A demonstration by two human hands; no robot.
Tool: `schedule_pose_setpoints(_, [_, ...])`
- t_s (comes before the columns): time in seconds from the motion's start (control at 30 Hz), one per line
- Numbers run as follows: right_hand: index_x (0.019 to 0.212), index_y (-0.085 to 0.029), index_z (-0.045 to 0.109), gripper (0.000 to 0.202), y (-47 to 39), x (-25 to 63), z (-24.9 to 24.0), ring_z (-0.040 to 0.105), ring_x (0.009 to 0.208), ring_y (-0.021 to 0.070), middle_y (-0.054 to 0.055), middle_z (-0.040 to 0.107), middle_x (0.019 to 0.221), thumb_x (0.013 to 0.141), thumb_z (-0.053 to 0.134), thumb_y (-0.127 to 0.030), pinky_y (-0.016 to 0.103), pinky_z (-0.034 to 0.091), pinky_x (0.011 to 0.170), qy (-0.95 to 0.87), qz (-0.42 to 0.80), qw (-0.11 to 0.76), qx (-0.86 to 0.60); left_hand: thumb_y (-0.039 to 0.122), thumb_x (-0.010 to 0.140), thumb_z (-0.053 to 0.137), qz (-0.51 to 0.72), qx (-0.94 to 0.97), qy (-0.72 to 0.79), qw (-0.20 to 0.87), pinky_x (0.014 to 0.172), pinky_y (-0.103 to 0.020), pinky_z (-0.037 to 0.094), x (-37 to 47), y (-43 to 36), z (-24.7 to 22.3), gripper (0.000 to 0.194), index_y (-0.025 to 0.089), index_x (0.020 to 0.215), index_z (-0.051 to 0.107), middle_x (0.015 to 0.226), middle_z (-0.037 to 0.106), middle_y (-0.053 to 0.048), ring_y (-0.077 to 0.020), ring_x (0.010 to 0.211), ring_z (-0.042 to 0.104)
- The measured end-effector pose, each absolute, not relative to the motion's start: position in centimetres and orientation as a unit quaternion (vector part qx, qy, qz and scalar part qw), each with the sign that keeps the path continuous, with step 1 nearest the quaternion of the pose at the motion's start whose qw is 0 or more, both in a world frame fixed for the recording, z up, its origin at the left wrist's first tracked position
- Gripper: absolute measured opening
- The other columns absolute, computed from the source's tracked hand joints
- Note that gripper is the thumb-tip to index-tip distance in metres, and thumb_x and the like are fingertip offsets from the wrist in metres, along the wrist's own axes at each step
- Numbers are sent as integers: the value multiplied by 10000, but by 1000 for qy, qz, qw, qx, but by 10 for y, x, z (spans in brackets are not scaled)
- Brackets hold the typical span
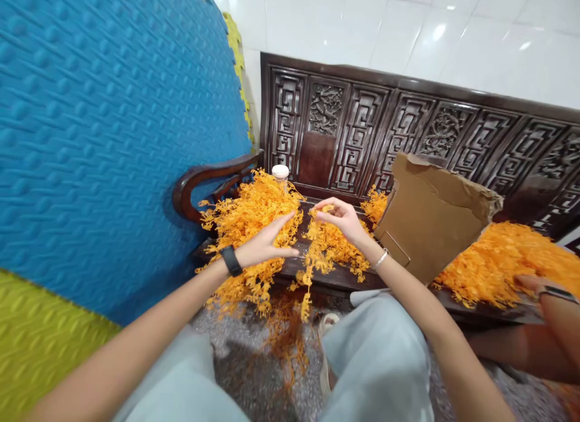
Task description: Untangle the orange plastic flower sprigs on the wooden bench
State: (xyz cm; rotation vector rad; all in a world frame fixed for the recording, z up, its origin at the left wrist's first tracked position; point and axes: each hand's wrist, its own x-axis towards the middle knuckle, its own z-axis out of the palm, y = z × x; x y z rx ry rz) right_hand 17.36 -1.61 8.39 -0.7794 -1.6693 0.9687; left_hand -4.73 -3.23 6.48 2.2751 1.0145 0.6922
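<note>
My right hand pinches the top of a dangling strand of small orange plastic pieces, thumb against fingertips. Beside a big orange heap on the left end of the wooden bench, my left hand is open, thumb and fingers apart, with nothing in it. A smaller orange pile lies on the bench behind the strand and below my right hand. What the single pieces are is too small to tell.
A brown cardboard sheet leans upright on the bench. To its right, another person's hand touches a large orange heap. A white-lidded container stands behind the left heap, near the curved armrest. Orange pieces lie on the floor.
</note>
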Motion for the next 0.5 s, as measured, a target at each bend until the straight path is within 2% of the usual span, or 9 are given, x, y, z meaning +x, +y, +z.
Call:
schedule_pose_setpoints(0.1, [840, -187, 611, 245, -15, 165, 86, 602, 703, 116, 15, 636, 828, 661, 683, -338, 261, 485, 677, -698, 396, 513, -306, 461, 688, 600, 286, 841, 372, 271, 1072, -361, 224, -38, -29, 61, 842, 130, 1371, 235, 1446, 265, -147, -221, 1315, 268])
schedule_pose_setpoints(0.3, [842, -186, 607, 253, -10, 170, 77, 576, 661, 108, -3, 619, 714, 672, 667, -364, 255, 460, 641, -694, 396, 516, -308, 443, 724, 565, 253, 867, 362, 232, 1056, -385, 235, -38, -40, 52, 745, 124, 1335, 282, 1410, 324, -165, -228, 1289, 310])
schedule_pose_setpoints(0.5, [805, -182, 621, 255, 0, 194, 62, 562, 637, 101, -3, 608, 694, 641, 687, -366, 247, 443, 615, -672, 420, 510, -334, 423, 771, 511, 250, 876, 373, 174, 966, -363, 342, -50, -73, 60, 556, 162, 1250, 403, 1269, 484, -122, -213, 1155, 451])
